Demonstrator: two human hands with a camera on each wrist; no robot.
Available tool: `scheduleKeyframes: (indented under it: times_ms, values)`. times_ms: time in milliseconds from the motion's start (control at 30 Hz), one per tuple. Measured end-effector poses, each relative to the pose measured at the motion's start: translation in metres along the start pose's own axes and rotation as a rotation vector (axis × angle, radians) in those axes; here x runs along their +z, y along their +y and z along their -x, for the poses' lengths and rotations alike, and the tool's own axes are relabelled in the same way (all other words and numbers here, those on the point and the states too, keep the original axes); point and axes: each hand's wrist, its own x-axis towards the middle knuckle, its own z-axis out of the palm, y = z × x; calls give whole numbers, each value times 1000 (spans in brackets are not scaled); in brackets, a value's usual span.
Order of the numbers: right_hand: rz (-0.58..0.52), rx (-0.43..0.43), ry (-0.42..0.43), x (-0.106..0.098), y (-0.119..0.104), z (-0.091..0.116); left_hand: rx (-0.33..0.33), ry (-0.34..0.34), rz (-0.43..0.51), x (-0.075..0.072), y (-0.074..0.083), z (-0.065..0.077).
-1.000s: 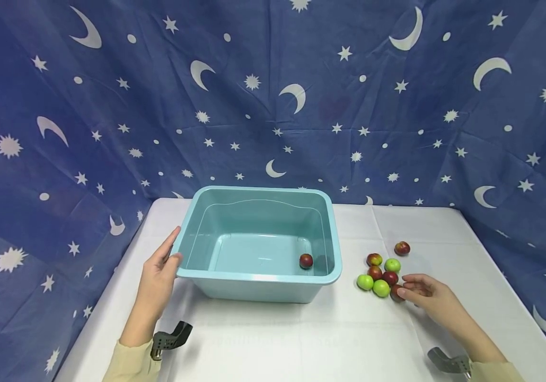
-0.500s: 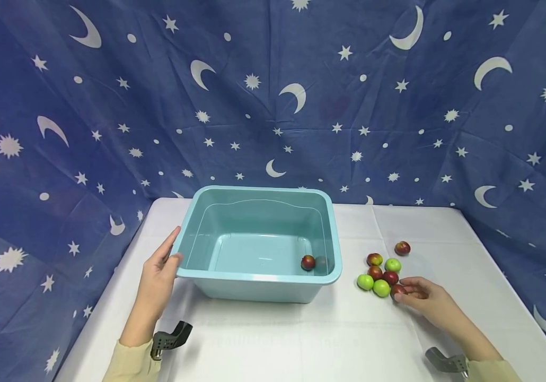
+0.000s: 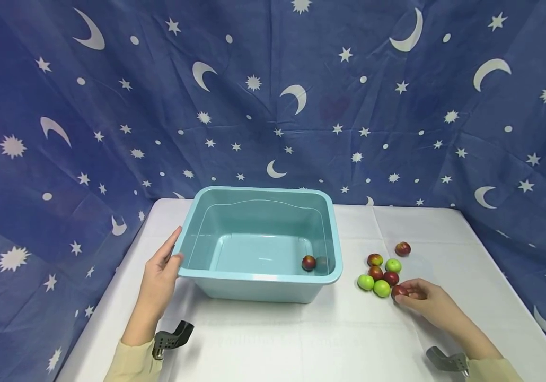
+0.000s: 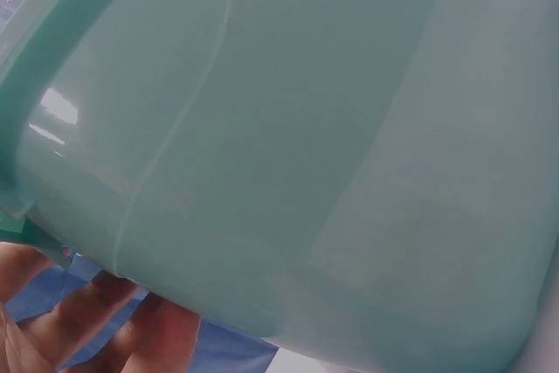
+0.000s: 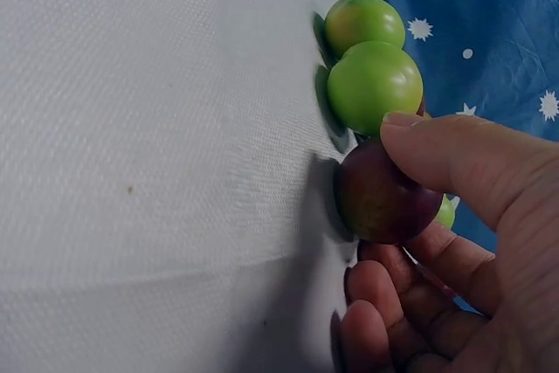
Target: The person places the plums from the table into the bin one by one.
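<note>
In the head view, my left hand (image 3: 159, 273) holds the left rim of the light blue plastic basin (image 3: 258, 277). The left wrist view shows its fingers (image 4: 162, 338) against the basin's outer wall, just below the rim. On the right, my right hand (image 3: 428, 302) pinches a dark red plum (image 3: 399, 293) between thumb and fingers. The right wrist view has this plum (image 5: 384, 194) at the tablecloth, close to a green fruit (image 5: 376, 86). Inside the basin, one dark red plum (image 3: 308, 262) lies near the right wall.
Beside the pinched plum, several red and green fruits (image 3: 381, 288) sit in a cluster on the white tablecloth (image 3: 273, 339). Slightly apart, behind them, is one red fruit (image 3: 403, 249). A blue curtain (image 3: 235, 106) with moons and stars hangs behind.
My right hand's fingers have come in around the dark red plum, which has shifted slightly. The plum in the basin has rolled a little to the right. My left hand stays put.
</note>
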Motion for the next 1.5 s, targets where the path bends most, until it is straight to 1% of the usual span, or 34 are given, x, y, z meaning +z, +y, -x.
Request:
scheduleKeyframes:
  times_ms: [167, 367, 400, 500, 600, 733, 833, 1167, 1500]
  values:
    - [-10, -6, -30, -5, 0, 1, 3, -1, 2, 0, 1, 0]
    - [-15, -16, -45, -18, -3, 2, -7, -2, 4, 0, 1, 1]
    - [-16, -20, -40, -20, -4, 2, -7, -3, 6, 0, 1, 1]
    - [-26, -69, -13, -27, -10, 1, -6, -2, -2, -1, 0, 2]
    - [-18, -127, 45, -32, -19, -1, -10, -1, -8, -1, 0, 3]
    - [-20, -207, 108, -37, -39, -5, -22, 0, 5, -2, -1, 4]
    - [-31, -258, 124, -41, -58, -6, -25, -3, 12, -1, -1, 4]
    - [-42, -342, 102, -51, -121, -12, -21, -9, 17, 1, -1, 1]
    - [-46, -482, 92, -48, -179, -17, -7, -4, 0, 0, 0, 1]
